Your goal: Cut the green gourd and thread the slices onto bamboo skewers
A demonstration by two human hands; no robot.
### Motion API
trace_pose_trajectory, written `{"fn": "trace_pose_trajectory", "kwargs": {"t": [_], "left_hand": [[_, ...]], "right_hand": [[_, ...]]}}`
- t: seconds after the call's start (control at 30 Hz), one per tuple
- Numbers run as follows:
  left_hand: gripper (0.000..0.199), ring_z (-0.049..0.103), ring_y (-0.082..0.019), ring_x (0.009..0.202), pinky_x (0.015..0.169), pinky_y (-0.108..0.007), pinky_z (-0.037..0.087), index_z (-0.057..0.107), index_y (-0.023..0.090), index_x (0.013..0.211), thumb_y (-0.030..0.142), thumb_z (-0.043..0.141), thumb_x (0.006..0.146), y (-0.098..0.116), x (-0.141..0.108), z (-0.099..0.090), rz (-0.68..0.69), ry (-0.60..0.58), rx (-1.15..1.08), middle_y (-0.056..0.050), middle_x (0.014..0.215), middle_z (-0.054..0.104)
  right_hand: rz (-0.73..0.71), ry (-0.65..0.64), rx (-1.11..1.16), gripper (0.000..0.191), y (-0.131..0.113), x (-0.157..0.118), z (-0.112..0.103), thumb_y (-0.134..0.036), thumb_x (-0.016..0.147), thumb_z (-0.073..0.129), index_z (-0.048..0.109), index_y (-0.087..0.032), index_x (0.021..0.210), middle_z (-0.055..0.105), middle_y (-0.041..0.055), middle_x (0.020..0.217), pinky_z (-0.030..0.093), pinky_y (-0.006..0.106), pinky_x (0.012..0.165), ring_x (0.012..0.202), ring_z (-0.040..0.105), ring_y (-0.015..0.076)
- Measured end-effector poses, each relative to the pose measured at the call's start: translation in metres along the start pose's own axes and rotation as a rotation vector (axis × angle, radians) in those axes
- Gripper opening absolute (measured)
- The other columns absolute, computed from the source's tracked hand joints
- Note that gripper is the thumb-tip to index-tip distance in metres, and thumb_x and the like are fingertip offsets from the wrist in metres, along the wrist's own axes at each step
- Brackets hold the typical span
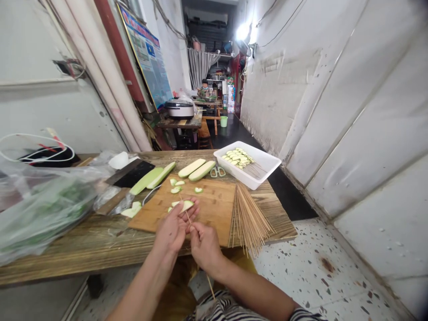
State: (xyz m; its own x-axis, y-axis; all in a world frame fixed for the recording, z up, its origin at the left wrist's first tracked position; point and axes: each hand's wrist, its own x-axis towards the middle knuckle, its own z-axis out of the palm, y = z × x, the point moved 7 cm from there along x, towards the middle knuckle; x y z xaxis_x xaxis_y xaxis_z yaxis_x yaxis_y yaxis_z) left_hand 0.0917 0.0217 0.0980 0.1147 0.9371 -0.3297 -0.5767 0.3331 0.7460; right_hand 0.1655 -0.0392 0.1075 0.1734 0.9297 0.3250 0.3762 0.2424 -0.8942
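Note:
Over the near part of a wooden cutting board [214, 205], my left hand [172, 234] holds pale green zucchini slices [188, 205] between thumb and fingers. A thin wooden skewer [210, 287] runs up through the slices, its tip showing above them. My right hand [205, 247] is closed in a pinch on the skewer, just below my left fingers. Several loose slices [175, 190] lie on the board. Behind it rest zucchini halves [201, 171], with longer pieces [147, 179] at the left. To the right, a bundle of skewers [250, 218] fans over the board's edge.
A white plastic tray [257, 183] with skewered slices stands at the table's far right corner. Green-handled scissors [218, 172] lie beside it. Left of the board are a cleaver [132, 173] and a plastic bag of greens [50, 205]. A person sits far back in the room.

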Motion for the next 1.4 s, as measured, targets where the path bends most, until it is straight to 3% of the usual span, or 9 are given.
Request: {"fn": "trace_pose_trajectory", "kwargs": {"t": [0.37,0.5,0.57,0.67,0.8,0.93,1.07,1.2,1.4], "left_hand": [[0.015,0.066,-0.017,0.076,0.072,-0.027,0.053,0.065,0.009,0.079,0.012,0.050,0.078,-0.037,-0.012,0.011,-0.090,-0.059,-0.107,-0.009,0.078,0.069],[0.017,0.065,-0.019,0.082,0.071,-0.025,0.052,0.066,0.010,0.087,0.018,0.057,0.075,-0.041,-0.020,0.018,-0.050,-0.158,-0.063,-0.012,0.090,0.069],[0.026,0.064,-0.019,0.088,0.075,-0.027,0.050,0.064,0.013,0.098,0.023,0.061,0.074,-0.032,-0.019,0.011,0.028,-0.144,0.006,-0.011,0.099,0.068],[0.039,0.063,-0.016,0.090,0.081,-0.025,0.046,0.061,0.020,0.107,0.021,0.068,0.069,0.001,-0.011,-0.019,0.268,0.011,0.164,-0.007,0.102,0.067],[0.030,0.058,-0.017,0.095,0.087,-0.022,0.040,0.068,0.021,0.089,0.018,0.074,0.059,0.039,0.001,-0.051,0.516,0.207,0.563,-0.004,0.092,0.068],[0.042,0.045,-0.033,0.113,0.097,-0.043,0.029,0.066,0.023,0.097,0.029,0.075,0.057,0.036,0.005,-0.033,0.654,0.200,1.281,-0.012,0.108,0.061],[0.040,0.042,-0.039,0.108,0.091,-0.053,0.025,0.063,0.019,0.100,0.039,0.064,0.065,0.018,0.014,-0.020,0.610,0.193,1.791,-0.019,0.113,0.056],[0.037,0.044,-0.039,0.103,0.085,-0.051,0.028,0.064,0.018,0.097,0.040,0.059,0.069,0.012,0.026,-0.023,0.588,0.156,1.886,-0.019,0.109,0.057],[0.038,0.047,-0.035,0.102,0.088,-0.046,0.027,0.064,0.019,0.100,0.034,0.063,0.066,0.012,0.031,-0.027,0.649,0.107,1.687,-0.015,0.102,0.063]], "right_hand": [[0.026,0.014,-0.021,0.027,0.007,0.012,-0.016,-0.018,0.083,0.039,0.060,-0.017,0.067,0.062,0.0033,0.062,0.040,0.022,0.055,0.057,0.055,0.0148],[0.027,-0.037,-0.001,0.026,0.010,0.007,-0.036,-0.025,0.085,0.040,0.060,-0.017,0.070,0.059,0.0012,0.062,0.038,0.021,0.053,0.055,0.052,0.0136],[0.051,-0.042,0.014,0.027,0.017,0.002,-0.052,-0.029,0.087,0.041,0.060,-0.017,0.072,0.051,-0.0019,0.055,0.035,0.021,0.048,0.049,0.046,0.0121],[0.115,-0.023,0.049,0.030,0.033,-0.007,-0.077,-0.036,0.090,0.039,0.059,-0.016,0.080,0.035,-0.0067,0.048,0.027,0.020,0.040,0.040,0.034,0.0099],[0.197,0.004,0.102,0.032,0.054,-0.018,-0.094,-0.043,0.088,0.042,0.057,-0.015,0.081,0.031,-0.0078,0.048,0.025,0.020,0.039,0.039,0.031,0.0095],[0.225,0.007,0.104,0.033,0.061,-0.022,-0.092,-0.043,0.088,0.042,0.057,-0.015,0.080,0.033,-0.0069,0.049,0.027,0.021,0.041,0.042,0.033,0.0102],[0.222,-0.022,0.104,0.033,0.062,-0.022,-0.089,-0.042,0.090,0.041,0.058,-0.016,0.081,0.035,-0.0062,0.050,0.029,0.021,0.043,0.043,0.035,0.0109],[0.225,-0.061,0.093,0.032,0.064,-0.024,-0.086,-0.040,0.091,0.039,0.059,-0.016,0.082,0.037,-0.0054,0.050,0.030,0.022,0.044,0.044,0.037,0.0117],[0.190,-0.108,0.068,0.029,0.065,-0.027,-0.082,-0.034,0.092,0.039,0.060,-0.016,0.086,0.038,-0.0045,0.053,0.031,0.022,0.046,0.048,0.038,0.0121]]}}
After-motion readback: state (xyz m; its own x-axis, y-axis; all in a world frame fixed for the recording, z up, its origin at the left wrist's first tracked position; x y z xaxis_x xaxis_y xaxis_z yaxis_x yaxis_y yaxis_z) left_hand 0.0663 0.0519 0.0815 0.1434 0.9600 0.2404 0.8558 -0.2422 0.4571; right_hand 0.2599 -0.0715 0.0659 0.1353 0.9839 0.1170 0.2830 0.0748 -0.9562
